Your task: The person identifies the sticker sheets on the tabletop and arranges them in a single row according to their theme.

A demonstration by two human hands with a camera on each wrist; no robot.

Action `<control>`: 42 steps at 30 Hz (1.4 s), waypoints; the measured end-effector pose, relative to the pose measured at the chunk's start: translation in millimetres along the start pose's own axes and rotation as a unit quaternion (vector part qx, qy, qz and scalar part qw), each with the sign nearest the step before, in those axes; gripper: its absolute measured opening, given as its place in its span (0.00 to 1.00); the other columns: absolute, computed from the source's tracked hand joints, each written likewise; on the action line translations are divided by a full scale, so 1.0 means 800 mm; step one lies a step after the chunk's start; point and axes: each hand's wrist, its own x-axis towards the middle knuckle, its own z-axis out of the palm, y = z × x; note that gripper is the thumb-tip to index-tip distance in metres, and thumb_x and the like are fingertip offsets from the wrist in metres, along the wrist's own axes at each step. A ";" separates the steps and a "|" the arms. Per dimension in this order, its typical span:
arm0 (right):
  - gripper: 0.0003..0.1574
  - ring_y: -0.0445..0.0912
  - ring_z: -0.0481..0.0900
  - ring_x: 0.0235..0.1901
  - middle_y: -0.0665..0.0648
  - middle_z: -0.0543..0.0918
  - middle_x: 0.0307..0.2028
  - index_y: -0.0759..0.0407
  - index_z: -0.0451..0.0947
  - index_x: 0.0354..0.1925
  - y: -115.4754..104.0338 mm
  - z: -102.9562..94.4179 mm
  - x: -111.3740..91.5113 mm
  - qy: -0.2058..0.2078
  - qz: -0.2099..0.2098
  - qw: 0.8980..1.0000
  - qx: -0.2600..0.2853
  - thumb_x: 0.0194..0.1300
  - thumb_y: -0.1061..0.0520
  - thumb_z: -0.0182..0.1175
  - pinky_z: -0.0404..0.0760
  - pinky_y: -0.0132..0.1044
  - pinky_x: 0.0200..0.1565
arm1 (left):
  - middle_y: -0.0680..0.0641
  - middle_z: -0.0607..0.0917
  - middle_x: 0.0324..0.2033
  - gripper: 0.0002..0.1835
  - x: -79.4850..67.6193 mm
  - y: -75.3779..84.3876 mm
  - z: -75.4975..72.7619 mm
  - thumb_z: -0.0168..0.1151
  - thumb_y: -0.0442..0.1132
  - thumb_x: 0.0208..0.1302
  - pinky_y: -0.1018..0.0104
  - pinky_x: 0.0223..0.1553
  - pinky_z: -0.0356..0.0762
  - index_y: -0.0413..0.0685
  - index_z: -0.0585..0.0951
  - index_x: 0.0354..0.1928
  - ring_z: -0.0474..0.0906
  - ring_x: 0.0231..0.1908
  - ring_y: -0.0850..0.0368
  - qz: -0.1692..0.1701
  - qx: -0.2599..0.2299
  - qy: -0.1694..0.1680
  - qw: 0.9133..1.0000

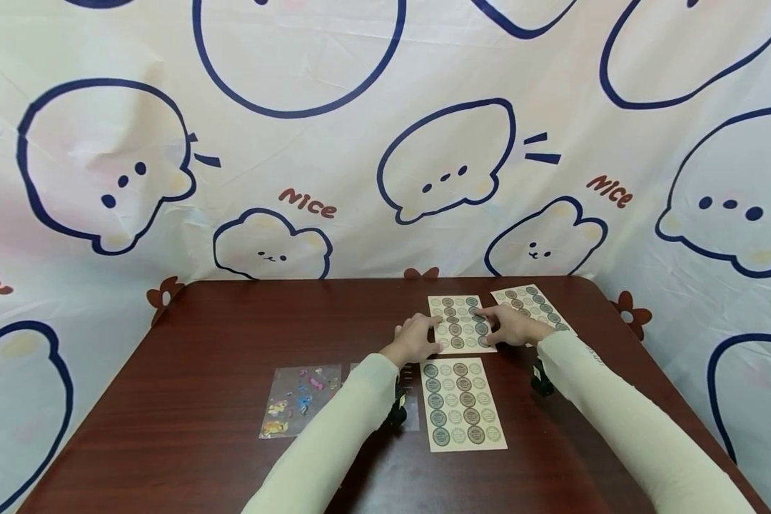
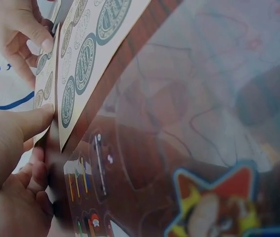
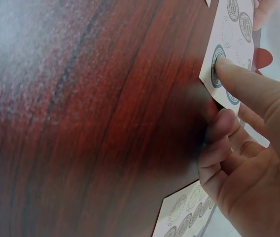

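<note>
A cream sheet of round stickers [image 1: 457, 327] lies toward the back of the table, between both hands. My left hand [image 1: 415, 340] pinches its left edge; in the left wrist view the thumb [image 2: 39, 120] is on top and the fingers are at the underside. At the right edge, my right hand [image 1: 515, 326] pinches the sheet, thumb [image 3: 238, 79] over a dark round sticker and fingers curled below the edge. Just in front lies a second sticker sheet [image 1: 464, 405]. A third one [image 1: 535, 305] sits angled at the back right, partly covered by the right hand and forearm.
On the left lies a clear sheet with small colourful stickers [image 1: 303, 401]. Another clear sheet [image 1: 412, 412] is partly hidden under the left forearm. The dark wooden table [image 1: 218, 343] ends at a patterned cloth backdrop [image 1: 360, 164].
</note>
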 end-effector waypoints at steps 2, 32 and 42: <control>0.46 0.47 0.70 0.37 0.55 0.72 0.35 0.65 0.62 0.75 -0.001 -0.001 -0.002 -0.002 0.005 1.000 -0.004 0.63 0.62 0.69 0.67 0.40 0.45 | 0.42 0.73 0.68 0.32 0.000 0.000 0.001 0.66 0.42 0.69 0.55 0.51 0.61 0.55 0.70 0.74 0.70 0.65 0.45 -0.001 -0.007 0.001 1.000; 0.46 0.52 0.71 0.46 0.60 0.78 0.45 0.66 0.65 0.72 -0.008 0.000 -0.009 0.045 -0.007 0.999 0.017 0.60 0.62 0.72 0.70 0.48 0.54 | 0.41 0.76 0.60 0.34 -0.006 0.003 0.003 0.70 0.36 0.64 0.53 0.57 0.75 0.46 0.71 0.72 0.75 0.59 0.47 -0.014 -0.095 0.041 0.994; 0.45 0.61 0.68 0.65 0.70 0.73 0.65 0.64 0.65 0.73 -0.007 0.000 -0.013 0.067 -0.012 0.997 0.026 0.61 0.63 0.70 0.61 0.62 0.71 | 0.41 0.76 0.58 0.32 -0.010 0.007 -0.001 0.68 0.36 0.65 0.60 0.43 0.74 0.45 0.72 0.71 0.76 0.53 0.48 -0.002 -0.105 0.051 0.993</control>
